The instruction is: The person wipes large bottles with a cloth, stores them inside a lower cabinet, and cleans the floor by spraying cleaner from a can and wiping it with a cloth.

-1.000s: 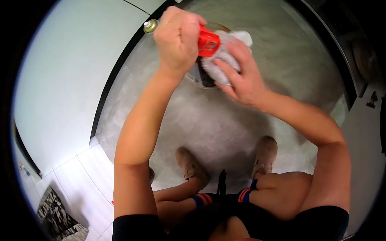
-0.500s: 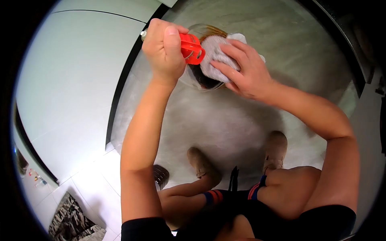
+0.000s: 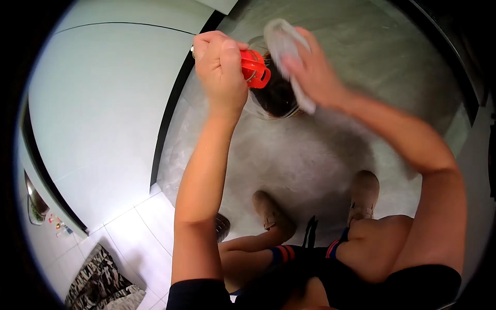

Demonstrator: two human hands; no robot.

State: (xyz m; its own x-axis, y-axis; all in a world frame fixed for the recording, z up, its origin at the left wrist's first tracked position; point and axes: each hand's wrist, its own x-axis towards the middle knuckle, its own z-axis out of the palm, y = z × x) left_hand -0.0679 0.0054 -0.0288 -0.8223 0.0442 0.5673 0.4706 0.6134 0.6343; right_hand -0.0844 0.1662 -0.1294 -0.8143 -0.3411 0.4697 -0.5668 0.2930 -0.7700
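My left hand (image 3: 223,67) is closed in a fist around a red plastic piece (image 3: 255,70) with a slotted loop at its end; the rest of it is hidden in my palm. A small white tip (image 3: 193,51) shows on the far side of the fist. My right hand (image 3: 318,72), smeared by motion, grips a greyish-white cloth (image 3: 284,44). Under both hands is a clear round container (image 3: 254,106) with something dark (image 3: 279,95) inside, whose kind I cannot make out.
Grey floor (image 3: 289,150) lies around the container. A white cabinet (image 3: 108,103) with a dark base strip stands on the left. My brown shoes (image 3: 365,188) are below. Camouflage-patterned fabric (image 3: 103,276) lies on white tiles (image 3: 139,222) at lower left.
My right hand has lifted and turned the cloth away from the red piece, showing more of the dark thing in the container. My left hand keeps its grip. The view has shifted slightly.
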